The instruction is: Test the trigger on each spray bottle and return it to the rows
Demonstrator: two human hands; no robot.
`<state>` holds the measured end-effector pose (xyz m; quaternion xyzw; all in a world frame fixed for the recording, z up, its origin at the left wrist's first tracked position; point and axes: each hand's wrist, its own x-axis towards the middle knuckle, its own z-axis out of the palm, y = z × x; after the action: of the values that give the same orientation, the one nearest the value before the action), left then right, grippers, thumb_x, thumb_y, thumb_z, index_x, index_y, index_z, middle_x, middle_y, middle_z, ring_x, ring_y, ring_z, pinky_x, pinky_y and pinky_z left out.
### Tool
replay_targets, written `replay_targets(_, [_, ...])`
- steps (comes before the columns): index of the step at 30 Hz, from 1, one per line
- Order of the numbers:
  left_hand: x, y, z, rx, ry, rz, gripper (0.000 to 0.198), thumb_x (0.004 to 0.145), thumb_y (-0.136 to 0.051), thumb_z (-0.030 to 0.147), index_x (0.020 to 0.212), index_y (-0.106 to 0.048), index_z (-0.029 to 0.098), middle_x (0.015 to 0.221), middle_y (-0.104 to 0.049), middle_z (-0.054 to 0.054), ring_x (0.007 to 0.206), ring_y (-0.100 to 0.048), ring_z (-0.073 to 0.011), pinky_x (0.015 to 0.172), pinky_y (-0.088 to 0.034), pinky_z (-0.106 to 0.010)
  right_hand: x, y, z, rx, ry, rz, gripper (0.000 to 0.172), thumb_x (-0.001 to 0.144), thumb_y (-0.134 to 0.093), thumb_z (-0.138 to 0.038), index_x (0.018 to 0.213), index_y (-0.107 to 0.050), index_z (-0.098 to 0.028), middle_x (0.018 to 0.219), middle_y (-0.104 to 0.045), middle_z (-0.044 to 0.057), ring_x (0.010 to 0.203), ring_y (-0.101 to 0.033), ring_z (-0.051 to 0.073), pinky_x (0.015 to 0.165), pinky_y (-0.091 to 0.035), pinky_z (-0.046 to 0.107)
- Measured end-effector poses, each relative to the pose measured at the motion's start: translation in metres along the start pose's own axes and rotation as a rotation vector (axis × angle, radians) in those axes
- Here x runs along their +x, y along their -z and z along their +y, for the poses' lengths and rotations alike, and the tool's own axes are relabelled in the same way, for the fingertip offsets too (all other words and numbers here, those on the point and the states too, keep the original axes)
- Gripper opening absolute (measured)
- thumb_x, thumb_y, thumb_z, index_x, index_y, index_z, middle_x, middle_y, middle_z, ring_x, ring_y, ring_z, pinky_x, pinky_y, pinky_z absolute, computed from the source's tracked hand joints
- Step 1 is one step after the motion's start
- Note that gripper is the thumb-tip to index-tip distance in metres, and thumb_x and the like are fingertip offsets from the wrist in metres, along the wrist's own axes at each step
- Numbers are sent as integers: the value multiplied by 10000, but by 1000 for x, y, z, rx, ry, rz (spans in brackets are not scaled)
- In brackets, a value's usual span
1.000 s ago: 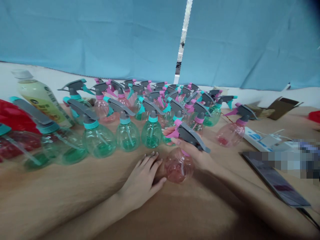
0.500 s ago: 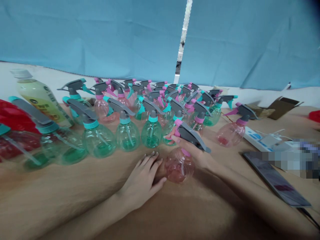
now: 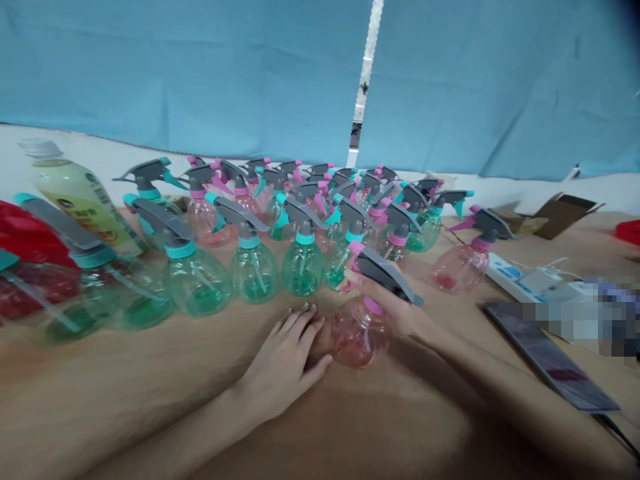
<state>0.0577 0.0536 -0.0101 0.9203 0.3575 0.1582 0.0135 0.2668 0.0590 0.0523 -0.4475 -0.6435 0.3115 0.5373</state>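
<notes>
My right hand point(image 3: 387, 300) is closed around the neck and trigger of a pink spray bottle point(image 3: 357, 337), which has a grey head and pink nozzle. The bottle's base is on or just over the table; I cannot tell which. Flat on the tabletop just left of it lies my left hand point(image 3: 287, 357), fingers spread and holding nothing. Behind both hands runs a row of green spray bottles, among them a green bottle point(image 3: 303, 267) and another green bottle point(image 3: 255, 273). To the right, a second pink spray bottle point(image 3: 463, 267) stands alone.
More pink and green sprayers crowd the back, against the blue cloth point(image 3: 200, 80). A labelled drink bottle point(image 3: 83, 193) stands at the left. On the right are a phone point(image 3: 547, 357), a white power strip point(image 3: 515, 277) and a small cardboard box point(image 3: 565, 215).
The fingers of my right hand have drawn in toward the sprayer's neck, and the bottle has shifted very slightly right. My left hand has stayed in place.
</notes>
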Motion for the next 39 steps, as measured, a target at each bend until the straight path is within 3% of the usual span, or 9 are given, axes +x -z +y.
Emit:
replay_targets(5, [0,0,0,7,-1,2,455,923,-479,431,1267,-503,134,1373,-485,-157,1259,-446,-302,1032,-348,-478,-1,0,-2,16,-26,-9,208,826,-621,-386,675,-593,-246,689,-582,-16,653,-567,155,616,-460,289])
replay_targets(12, [0,1,1,30,5,-33,474,920,-495,421,1281,-495,114,1389,-468,-160,1275,-427,-297,1041,-344,-480,0,0,1,95,-29,-121,75,838,-619,-326,835,-639,-254,772,-606,-14,764,-583,158,729,-477,294])
replay_targets(21, [0,-1,0,28,-8,-28,493,928,-490,428,1285,-494,88,1380,-469,-177,1275,-421,-305,1045,-333,-485,-3,0,2,180,5,-156,153,868,-587,-272,995,-672,-269,952,-678,7,926,-610,170,881,-463,336])
replay_targets(39, [-1,-1,-1,19,6,-14,475,926,-483,437,1273,-502,113,1384,-470,-163,1269,-431,-303,1034,-350,-471,-1,0,0,168,21,-177,175,888,-559,-270,1027,-665,-269,867,-684,1,952,-619,177,881,-463,347])
